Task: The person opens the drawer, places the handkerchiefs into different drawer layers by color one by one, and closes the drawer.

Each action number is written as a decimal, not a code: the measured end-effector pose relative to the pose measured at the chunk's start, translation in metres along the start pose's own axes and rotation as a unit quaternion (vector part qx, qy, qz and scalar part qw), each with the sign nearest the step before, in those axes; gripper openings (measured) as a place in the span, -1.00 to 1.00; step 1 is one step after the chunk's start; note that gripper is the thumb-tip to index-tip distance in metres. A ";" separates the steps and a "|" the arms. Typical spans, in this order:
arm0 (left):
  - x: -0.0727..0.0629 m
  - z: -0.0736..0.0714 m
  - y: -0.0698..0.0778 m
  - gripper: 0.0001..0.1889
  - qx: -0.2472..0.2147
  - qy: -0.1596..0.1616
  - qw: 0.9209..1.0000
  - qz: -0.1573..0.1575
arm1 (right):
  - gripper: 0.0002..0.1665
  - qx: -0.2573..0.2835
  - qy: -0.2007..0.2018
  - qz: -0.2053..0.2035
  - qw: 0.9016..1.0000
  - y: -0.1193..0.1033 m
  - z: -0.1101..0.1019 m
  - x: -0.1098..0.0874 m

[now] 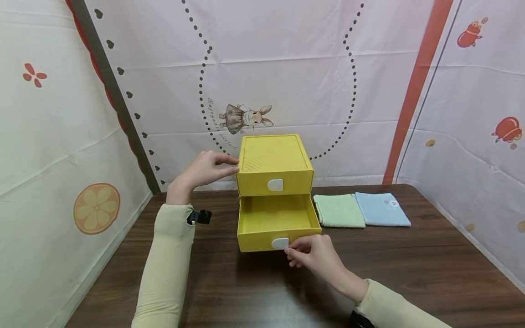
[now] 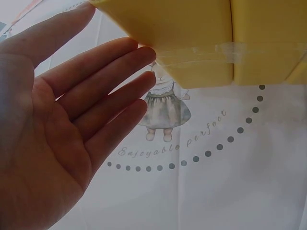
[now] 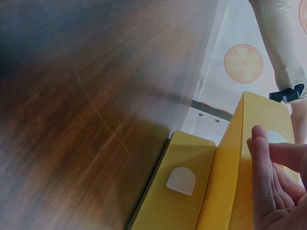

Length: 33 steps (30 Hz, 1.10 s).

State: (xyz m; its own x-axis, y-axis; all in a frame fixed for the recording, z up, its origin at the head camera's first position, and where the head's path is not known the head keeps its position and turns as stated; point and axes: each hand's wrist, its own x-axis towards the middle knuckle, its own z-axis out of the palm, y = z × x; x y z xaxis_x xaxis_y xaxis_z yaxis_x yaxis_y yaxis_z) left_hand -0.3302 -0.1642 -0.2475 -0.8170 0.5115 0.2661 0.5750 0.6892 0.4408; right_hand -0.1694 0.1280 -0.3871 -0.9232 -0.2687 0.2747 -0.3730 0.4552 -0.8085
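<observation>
A yellow drawer unit point(image 1: 275, 152) stands on the table, its upper drawer point(image 1: 254, 184) closed. Below that, the middle drawer point(image 1: 279, 214) is pulled out toward me and bare inside. My right hand point(image 1: 321, 257) is at its front, thumb and forefinger pinching the edge of the white pull tab point(image 1: 280, 243). In the right wrist view a closed bottom drawer point(image 3: 158, 206) with its own white tab point(image 3: 181, 181) shows beneath. My left hand point(image 1: 205, 167) touches the unit's upper left side with its fingertips, the fingers mostly straight in the left wrist view point(image 2: 67, 105).
To the right of the unit lie a folded green cloth point(image 1: 340, 211) and a folded blue cloth point(image 1: 381, 209), side by side. The dark wooden table point(image 1: 213, 282) is bordered by printed fabric point(image 1: 287, 82) at the back and both sides. Clear tape point(image 2: 230, 51) runs across the unit's side.
</observation>
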 end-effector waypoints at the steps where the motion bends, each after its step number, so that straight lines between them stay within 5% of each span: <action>1: 0.000 0.000 0.000 -0.54 0.000 0.000 1.000 0.001 | -0.86 0.003 -0.001 0.001 1.000 0.000 0.000 -0.001; 19: 0.000 0.000 -0.001 -0.54 0.001 0.004 1.000 0.004 | -0.88 0.058 -0.012 0.023 0.998 0.002 0.002 -0.006; 33: 0.001 0.000 -0.001 -0.56 -0.005 0.004 1.000 0.007 | -0.87 0.021 -0.024 0.015 0.999 0.001 -0.003 -0.009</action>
State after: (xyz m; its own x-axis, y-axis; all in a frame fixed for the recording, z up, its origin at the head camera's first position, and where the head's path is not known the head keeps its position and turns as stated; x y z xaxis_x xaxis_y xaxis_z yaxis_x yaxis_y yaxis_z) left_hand -0.3314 -0.1647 -0.2481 -0.8092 0.5166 0.2799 0.5862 0.6771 0.4449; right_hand -0.1617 0.1337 -0.3891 -0.9281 -0.2966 0.2252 -0.3400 0.4282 -0.8373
